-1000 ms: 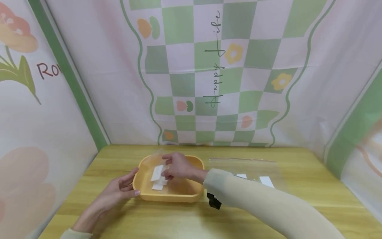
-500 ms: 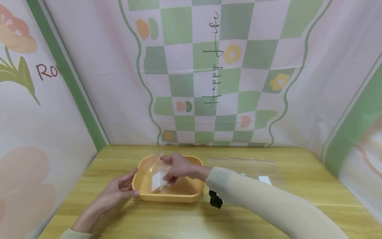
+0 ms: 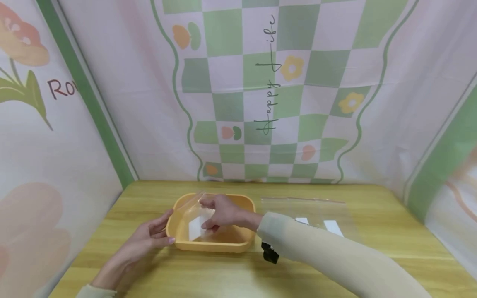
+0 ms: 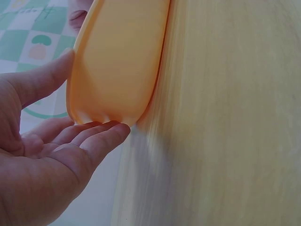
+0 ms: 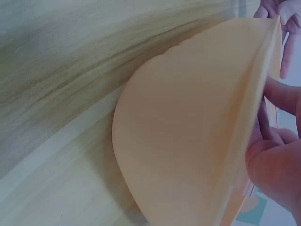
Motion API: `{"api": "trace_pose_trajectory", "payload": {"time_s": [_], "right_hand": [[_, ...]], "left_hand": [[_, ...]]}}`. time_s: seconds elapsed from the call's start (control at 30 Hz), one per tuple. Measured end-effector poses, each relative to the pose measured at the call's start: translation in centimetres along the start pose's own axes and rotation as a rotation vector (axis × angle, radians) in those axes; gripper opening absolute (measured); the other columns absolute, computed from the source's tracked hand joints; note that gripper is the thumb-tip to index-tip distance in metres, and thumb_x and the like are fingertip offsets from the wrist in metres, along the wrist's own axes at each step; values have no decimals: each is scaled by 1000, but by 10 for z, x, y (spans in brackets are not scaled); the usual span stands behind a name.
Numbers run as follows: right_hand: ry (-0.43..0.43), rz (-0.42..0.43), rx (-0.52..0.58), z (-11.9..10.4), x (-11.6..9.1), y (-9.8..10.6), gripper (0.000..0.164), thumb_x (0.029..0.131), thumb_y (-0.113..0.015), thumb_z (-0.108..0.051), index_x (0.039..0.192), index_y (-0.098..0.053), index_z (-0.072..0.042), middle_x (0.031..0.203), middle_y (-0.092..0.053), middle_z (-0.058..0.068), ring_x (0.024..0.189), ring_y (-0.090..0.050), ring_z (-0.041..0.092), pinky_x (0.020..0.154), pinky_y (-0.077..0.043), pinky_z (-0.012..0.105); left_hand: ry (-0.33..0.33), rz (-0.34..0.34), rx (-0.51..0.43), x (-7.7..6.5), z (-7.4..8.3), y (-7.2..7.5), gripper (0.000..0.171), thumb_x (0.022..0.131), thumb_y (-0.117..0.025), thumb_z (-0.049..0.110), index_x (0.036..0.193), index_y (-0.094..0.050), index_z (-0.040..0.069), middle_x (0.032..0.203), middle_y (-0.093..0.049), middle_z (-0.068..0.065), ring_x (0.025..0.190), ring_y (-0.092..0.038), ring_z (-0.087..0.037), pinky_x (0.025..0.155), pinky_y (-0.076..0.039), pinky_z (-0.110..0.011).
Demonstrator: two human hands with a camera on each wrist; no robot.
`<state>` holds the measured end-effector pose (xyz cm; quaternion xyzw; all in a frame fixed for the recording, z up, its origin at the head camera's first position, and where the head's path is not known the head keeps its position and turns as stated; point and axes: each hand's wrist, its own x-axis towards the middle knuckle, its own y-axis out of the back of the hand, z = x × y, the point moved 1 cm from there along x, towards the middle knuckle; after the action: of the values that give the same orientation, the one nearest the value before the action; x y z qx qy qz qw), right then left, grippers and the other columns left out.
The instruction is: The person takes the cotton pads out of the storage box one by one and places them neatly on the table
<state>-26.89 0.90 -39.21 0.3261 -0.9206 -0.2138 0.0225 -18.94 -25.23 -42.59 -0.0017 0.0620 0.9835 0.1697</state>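
Note:
A yellow-orange plastic basin (image 3: pixel 212 247) stands on the table. My left hand (image 3: pixel 143 238) rests against its left end, thumb near the front corner and fingers along the outer wall; in the left wrist view the fingertips (image 4: pixel 123 129) touch that wall. Inside the basin my right hand (image 3: pixel 223 212) reaches down and pinches a clear zip bag (image 3: pixel 191 203) with a white patch (image 3: pixel 195 229). The bag stands partly upright, its zip edge near the far rim. In the right wrist view the basin wall (image 5: pixel 174 113) hides the bag and most of the fingers.
Another clear zip bag (image 3: pixel 303 203) with white patches (image 3: pixel 333 227) lies flat on the wooden table (image 3: pixel 208 273) to the right, partly under the right forearm (image 3: pixel 320 248). A printed cloth (image 3: pixel 261 103) hangs behind the table.
The bag and its white patch have shifted and folded within the basin, the loose white pieces now gathered together. My right hand has moved slightly; the left hand stays put.

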Motion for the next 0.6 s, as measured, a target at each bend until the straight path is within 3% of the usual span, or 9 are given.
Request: {"api": "trace_pose_trajectory", "payload": {"time_s": [0.43, 0.6], "right_hand": [[-37, -44, 37, -14, -15, 21, 87, 86, -82, 8, 160, -37, 1, 165, -37, 19, 68, -76, 25, 66, -67, 34], [-1, -43, 51, -19, -27, 37, 89, 87, -82, 8, 161, -33, 2, 166, -34, 20, 70, -76, 24, 68, -67, 35]], "left_hand": [[2, -4, 0, -1, -1, -1, 93, 94, -77, 2, 164, -16, -7, 166, -18, -31, 146, -32, -54, 108, -49, -31], [5, -4, 8, -1, 0, -1, 92, 95, -76, 3, 164, -16, -7, 166, -17, -32, 146, -32, -54, 109, -49, -32]]}}
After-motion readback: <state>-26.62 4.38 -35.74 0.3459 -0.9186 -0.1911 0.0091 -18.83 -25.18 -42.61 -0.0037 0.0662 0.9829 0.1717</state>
